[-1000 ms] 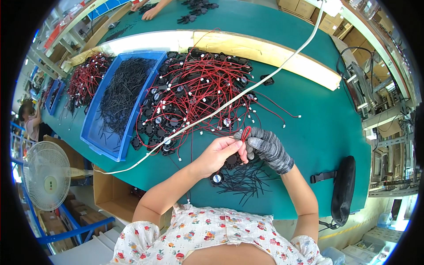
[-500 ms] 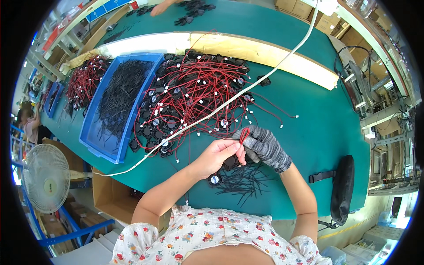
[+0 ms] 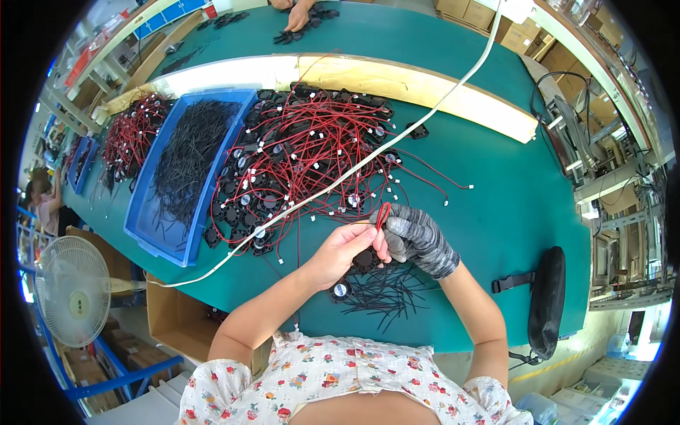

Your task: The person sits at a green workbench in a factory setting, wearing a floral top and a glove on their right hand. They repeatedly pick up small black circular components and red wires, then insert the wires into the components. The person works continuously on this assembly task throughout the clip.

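Observation:
A folded loop of red cable (image 3: 383, 214) stands up between my two hands over the near middle of the bench. My bare left hand (image 3: 343, 249) pinches its lower end between thumb and fingers. Around the same loop, from the right, close the fingers of my right hand (image 3: 419, 239), in a grey knitted glove. Just under the hands is a small black fan (image 3: 365, 261), partly covered by them. A second small fan (image 3: 341, 290) with a pale round label lies nearer to me. Beside it several thin black tubes (image 3: 386, 294) are spread on the green bench top (image 3: 467, 312).
Beyond my hands lies a heap of small fans with red cables (image 3: 312, 134). A blue tray (image 3: 145, 227) of black tubes stands left of it. One white cord (image 3: 418, 125) crosses above the bench. Across a pale board (image 3: 425, 88), another person's hands (image 3: 299, 15) touch black parts.
My hands keep the red loop pinched, with only slight finger movement. The view has shifted a little. At the far bench, the other person's hand has moved right onto the black parts.

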The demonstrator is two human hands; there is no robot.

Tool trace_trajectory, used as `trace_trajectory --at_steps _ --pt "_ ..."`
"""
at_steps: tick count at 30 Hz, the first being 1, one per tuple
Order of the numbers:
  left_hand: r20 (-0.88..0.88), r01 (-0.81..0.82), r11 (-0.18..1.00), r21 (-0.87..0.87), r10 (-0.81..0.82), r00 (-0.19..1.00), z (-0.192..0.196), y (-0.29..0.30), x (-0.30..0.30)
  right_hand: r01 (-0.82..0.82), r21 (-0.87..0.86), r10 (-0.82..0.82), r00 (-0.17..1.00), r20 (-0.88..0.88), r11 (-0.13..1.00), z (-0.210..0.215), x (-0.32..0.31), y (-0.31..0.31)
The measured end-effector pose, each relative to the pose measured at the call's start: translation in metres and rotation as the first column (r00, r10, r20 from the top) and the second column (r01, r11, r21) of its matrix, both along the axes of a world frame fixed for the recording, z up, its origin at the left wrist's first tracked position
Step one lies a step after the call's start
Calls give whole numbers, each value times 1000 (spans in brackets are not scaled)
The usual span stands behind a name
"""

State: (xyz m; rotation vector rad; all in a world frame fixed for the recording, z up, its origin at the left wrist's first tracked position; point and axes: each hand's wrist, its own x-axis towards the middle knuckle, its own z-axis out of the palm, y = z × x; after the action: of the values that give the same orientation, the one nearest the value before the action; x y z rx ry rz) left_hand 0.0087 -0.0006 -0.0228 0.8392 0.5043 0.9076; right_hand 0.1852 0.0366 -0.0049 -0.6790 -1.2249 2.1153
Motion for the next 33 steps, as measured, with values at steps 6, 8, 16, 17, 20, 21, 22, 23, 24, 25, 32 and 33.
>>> trace_trajectory --at_steps 6,8,16,17,20,21,22,23,24,25,32,33 --pt "35 27 999 -33 -26 999 1 -1 0 -20 32 20 1000 -8 999 6 0 -2" --pt "30 14 999 -44 -13 999 1 -2 0 0 37 -3 998 63 999 7 0 -3" --pt "82 56 990 -129 -46 996 4 0 -3 72 -36 -69 995 75 997 1 -5 -8" --pt "108 72 985 -157 -55 993 5 1 -4 93 -42 -90 994 63 995 2 -7 -9" --pt "163 108 971 -212 -74 984 5 1 -6 114 -26 -112 992 64 993 3 -11 -12" --pt "167 110 971 -212 -74 983 3 1 -6 93 4 -93 992 88 996 0 -8 -9" --pt "172 113 971 -212 -77 982 1 1 -6 72 35 -76 991 115 997 -3 -6 -6" --pt "138 97 978 -182 -72 988 0 2 -6 98 24 -100 988 119 995 -5 -6 -7" --pt "104 82 985 -152 -67 992 -2 2 -6 124 14 -125 984 123 992 -8 -7 -9" --pt "68 68 990 -121 -60 996 -3 3 -7 150 3 -149 981 126 989 -10 -8 -10" --pt "-24 -106 994 10 106 994 0 4 -7 178 407 -320 893 316 896 0 -11 -9" --pt "-35 -134 991 12 134 990 1 4 -7 138 562 -371 870 324 815 2 -11 -9"
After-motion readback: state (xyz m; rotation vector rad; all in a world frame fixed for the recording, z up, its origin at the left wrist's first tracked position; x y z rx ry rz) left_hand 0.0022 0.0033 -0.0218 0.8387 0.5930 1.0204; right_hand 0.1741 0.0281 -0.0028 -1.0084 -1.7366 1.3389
